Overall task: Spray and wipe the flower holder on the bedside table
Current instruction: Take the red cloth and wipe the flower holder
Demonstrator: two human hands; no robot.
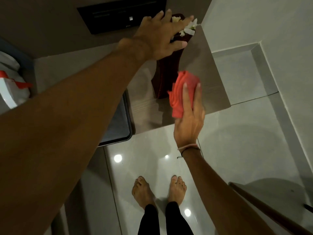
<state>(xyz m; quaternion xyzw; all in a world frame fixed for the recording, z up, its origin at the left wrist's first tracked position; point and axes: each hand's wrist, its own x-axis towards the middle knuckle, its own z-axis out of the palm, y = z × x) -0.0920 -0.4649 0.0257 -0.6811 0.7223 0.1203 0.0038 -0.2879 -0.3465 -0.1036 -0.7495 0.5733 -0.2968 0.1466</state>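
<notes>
Bedside table, left hand gripping flower holder, right hand clutching red cloth

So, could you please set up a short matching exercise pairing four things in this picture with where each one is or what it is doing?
Things:
1. left hand
2. right hand
3. red cloth
4. white flowers

Places or states:
A. at the top of the dark vase
B. bunched up beside the lower part of the vase
C. gripping the vase near its top
D. holding the cloth, with a band at the wrist

Pairs: 1-C, 2-D, 3-B, 4-A

The vase stands on the bedside table.
</notes>
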